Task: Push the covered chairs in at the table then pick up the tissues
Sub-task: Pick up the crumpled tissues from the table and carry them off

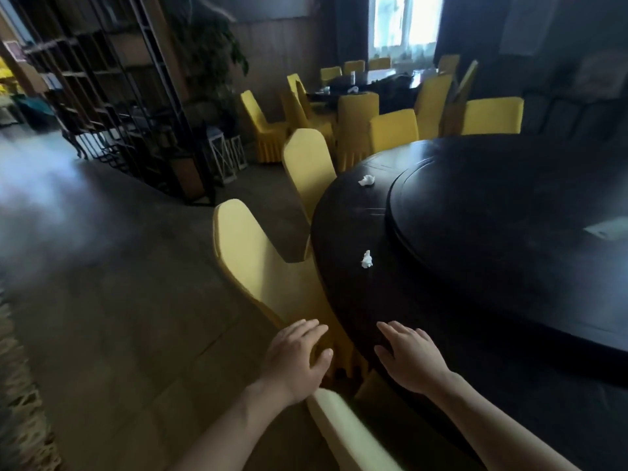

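Note:
A large round dark table (339, 300) fills the right side, with a raised turntable (509, 215) on it. Two crumpled white tissues lie near its left rim: one close (366, 259), one farther (366, 180). Yellow-covered chairs stand along the rim: the nearest (343, 426) under my arms, a second (251, 253) ahead, a third (307, 164) beyond. My left hand (299, 358) hovers open over the gap between the nearest two chairs. My right hand (411, 358) is open, palm down, above the table's edge. Neither holds anything.
More yellow chairs (394, 132) ring the table's far side and another table (380, 83) near the window. A black metal shelf rack (119, 96) stands at the left. Brown tiled floor (136, 317) lies left of the chairs. A flat white card (605, 229) lies on the turntable.

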